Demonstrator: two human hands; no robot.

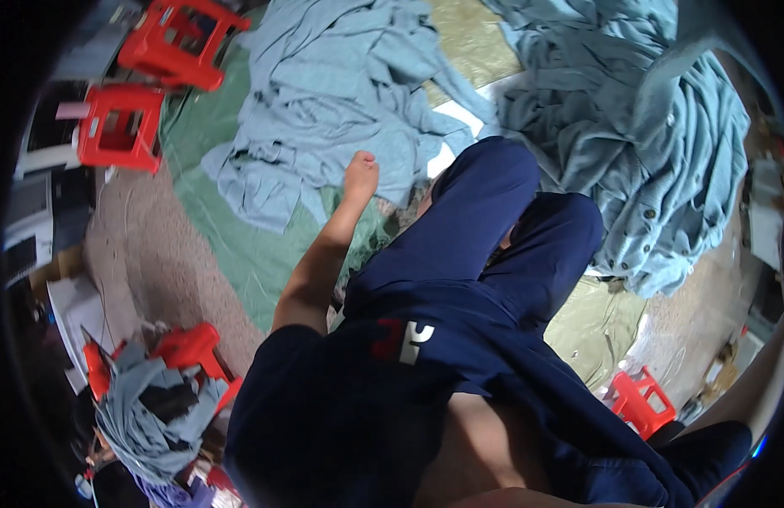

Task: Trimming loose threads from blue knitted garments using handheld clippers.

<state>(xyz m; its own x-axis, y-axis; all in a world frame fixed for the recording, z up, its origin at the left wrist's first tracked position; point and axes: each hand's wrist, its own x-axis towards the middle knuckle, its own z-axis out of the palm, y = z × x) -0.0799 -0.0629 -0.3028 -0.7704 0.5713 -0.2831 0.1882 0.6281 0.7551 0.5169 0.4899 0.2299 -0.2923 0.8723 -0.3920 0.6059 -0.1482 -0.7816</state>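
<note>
My left hand point(361, 176) is closed, over the lower edge of a pile of light blue knit garments point(324, 93). Its fingers are curled in, so whatever they may hold is hidden. My right forearm point(751, 377) rises out of the picture at the right rim, and my right hand is beyond the frame. At the right lies a second heap of blue-grey knit garments point(569, 127), one with a row of dark buttons. A length of blue knit cloth point(692, 52) is lifted from that heap and stretches toward the upper right rim.
Two red plastic stools point(119, 127) stand at the upper left. A green sheet point(239, 245) and an olive sheet point(591, 334) lie beneath the garments. Another red stool point(641, 402) is at the lower right. More grey-blue clothing point(142, 415) lies over a red stool at lower left.
</note>
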